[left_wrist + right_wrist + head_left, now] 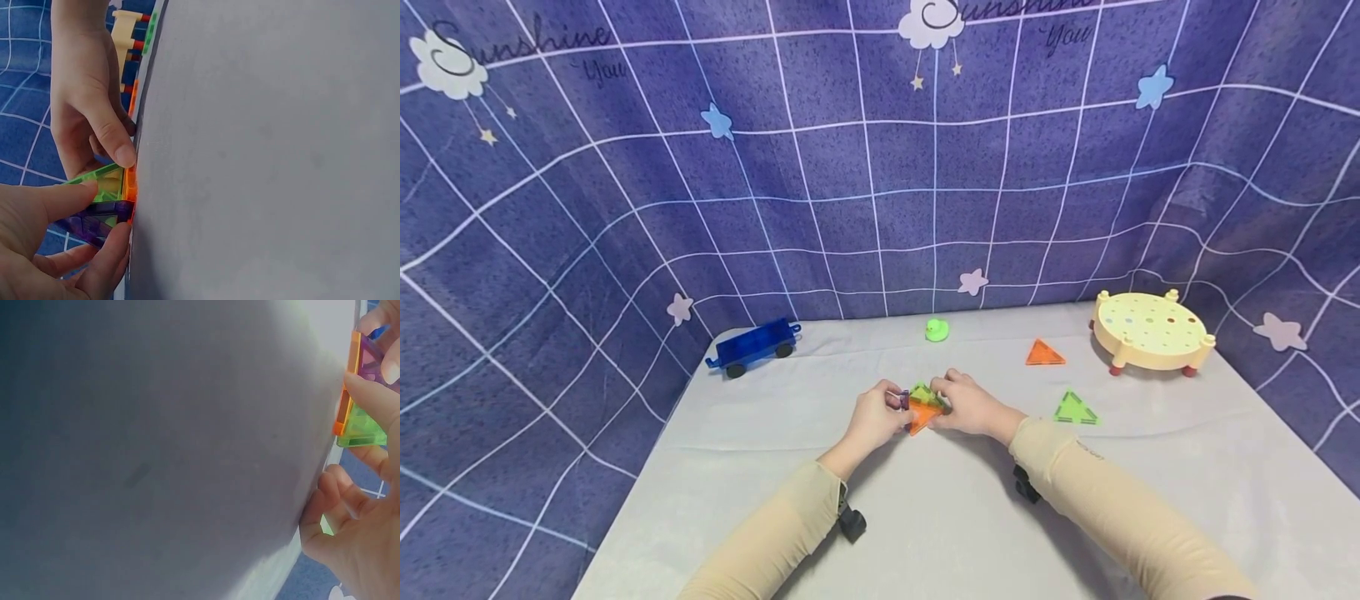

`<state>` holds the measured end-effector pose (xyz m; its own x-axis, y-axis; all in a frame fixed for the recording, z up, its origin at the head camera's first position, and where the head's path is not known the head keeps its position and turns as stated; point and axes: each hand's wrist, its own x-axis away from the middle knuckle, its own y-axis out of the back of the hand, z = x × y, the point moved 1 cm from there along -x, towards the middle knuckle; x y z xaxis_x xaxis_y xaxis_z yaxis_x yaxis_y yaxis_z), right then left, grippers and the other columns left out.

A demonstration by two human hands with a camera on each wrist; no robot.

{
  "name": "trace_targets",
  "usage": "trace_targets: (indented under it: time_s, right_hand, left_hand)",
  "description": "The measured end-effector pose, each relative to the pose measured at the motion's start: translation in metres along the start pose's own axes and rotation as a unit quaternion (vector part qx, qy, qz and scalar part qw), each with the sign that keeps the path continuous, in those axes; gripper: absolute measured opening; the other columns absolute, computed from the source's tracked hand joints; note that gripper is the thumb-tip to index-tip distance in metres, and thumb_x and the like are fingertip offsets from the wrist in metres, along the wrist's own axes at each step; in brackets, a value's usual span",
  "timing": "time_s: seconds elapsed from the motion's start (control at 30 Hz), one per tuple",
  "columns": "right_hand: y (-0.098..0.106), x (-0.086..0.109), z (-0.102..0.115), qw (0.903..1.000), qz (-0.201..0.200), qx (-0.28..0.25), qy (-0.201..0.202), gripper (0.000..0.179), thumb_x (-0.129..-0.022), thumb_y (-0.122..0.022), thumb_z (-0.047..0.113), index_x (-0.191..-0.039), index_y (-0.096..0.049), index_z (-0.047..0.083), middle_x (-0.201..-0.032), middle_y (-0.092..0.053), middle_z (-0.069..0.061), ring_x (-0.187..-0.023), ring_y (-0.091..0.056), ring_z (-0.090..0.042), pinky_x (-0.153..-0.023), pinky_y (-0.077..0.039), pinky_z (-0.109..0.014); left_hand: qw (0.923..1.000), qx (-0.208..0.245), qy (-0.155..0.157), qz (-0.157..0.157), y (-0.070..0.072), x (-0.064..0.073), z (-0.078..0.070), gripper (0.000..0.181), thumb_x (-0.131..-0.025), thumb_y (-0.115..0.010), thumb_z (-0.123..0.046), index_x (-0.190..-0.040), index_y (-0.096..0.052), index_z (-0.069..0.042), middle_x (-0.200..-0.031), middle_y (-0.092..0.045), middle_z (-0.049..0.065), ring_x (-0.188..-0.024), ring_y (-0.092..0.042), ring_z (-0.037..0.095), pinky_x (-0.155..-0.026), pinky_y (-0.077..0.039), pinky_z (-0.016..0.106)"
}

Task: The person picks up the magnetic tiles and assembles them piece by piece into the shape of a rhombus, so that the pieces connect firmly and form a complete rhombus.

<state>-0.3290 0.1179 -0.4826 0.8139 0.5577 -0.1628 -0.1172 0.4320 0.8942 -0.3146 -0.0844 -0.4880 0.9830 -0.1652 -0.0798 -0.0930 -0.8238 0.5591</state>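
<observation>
1. While the left hand [874, 414] and right hand [973, 406] both pinch the tiles [925, 411], that orange-green-purple cluster sits right between them.
2. Loose orange triangle [1045, 355] and green triangle [1076, 409] off to the right.
3. Right sleeve [1108, 492] has tiny print, can't read it.
4. Curtain [898, 221] says "Sunshine" and "You".

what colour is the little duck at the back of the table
Bright green; the duck shows best in the head view.
</observation>
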Motion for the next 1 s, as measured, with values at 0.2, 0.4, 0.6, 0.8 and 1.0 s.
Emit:
trace_targets:
  time_s: [0.2, 0.4, 0.6, 0.8, 1.0]
  right_hand:
    - [-0.002, 0.0, 0.0, 0.9999, 0.0, -0.009, 0.006, 0.038, -0.079, -0.087, 0.027, -0.104, -0.062, 0.013, -0.095, -0.051, -0.005, -0.087, -0.05, -0.023, -0.078, -0.047, -0.043]
    - [-0.001, 0.0, 0.0, 0.9999, 0.0, -0.008, 0.006, 0.037, -0.08, -0.087, 0.026, -0.104, -0.062, 0.012, -0.095, -0.051, -0.005, -0.087, -0.05, -0.023, -0.079, -0.048, -0.044]
    - [-0.002, -0.001, -0.001, 0.9999, -0.001, -0.002, 0.017, 0.033, -0.083, -0.086, 0.022, -0.104, -0.062, 0.012, -0.095, -0.052, -0.006, -0.087, -0.05, -0.023, -0.08, -0.047, -0.044]
    - [-0.002, 0.0, 0.001, 0.9996, -0.009, 0.002, 0.027, 0.032, -0.083, -0.085, 0.017, -0.105, -0.062, 0.01, -0.094, -0.052, -0.007, -0.086, -0.049, -0.023, -0.08, -0.046, -0.044]
    - [-0.002, -0.001, 0.008, 0.9996, -0.003, 0.011, 0.024, 0.033, -0.084, -0.085, 0.018, -0.107, -0.062, 0.01, -0.095, -0.052, -0.007, -0.086, -0.05, -0.024, -0.08, -0.047, -0.044]
  left_hand:
    - [0.9999, -0.012, -0.008, -0.001, -0.001, 0.0, 0.002, 0.041, -0.08, -0.087, -0.01, -0.111, -0.063, 0.0, -0.094, -0.068, 0.015, -0.061, -0.067, 0.015, -0.054, -0.057, 0.027]
    - [0.9998, -0.013, -0.017, 0.002, -0.001, 0.0, 0.002, 0.041, -0.081, -0.087, -0.011, -0.112, -0.063, -0.001, -0.095, -0.068, 0.016, -0.06, -0.067, 0.015, -0.053, -0.056, 0.027]
    - [0.9989, -0.026, -0.036, 0.018, 0.003, 0.0, 0.002, 0.044, -0.081, -0.087, -0.013, -0.115, -0.062, 0.0, -0.103, -0.069, 0.02, -0.056, -0.066, 0.012, -0.051, -0.055, 0.027]
    - [0.9961, -0.046, -0.052, 0.055, 0.01, 0.002, 0.005, 0.053, -0.076, -0.089, -0.01, -0.118, -0.059, -0.001, -0.111, -0.068, 0.02, -0.061, -0.064, 0.011, -0.053, -0.054, 0.027]
    - [0.9896, -0.101, -0.084, 0.057, 0.016, 0.006, 0.01, 0.064, -0.068, -0.094, -0.012, -0.122, -0.06, -0.004, -0.115, -0.065, 0.014, -0.071, -0.059, 0.008, -0.066, -0.051, 0.027]
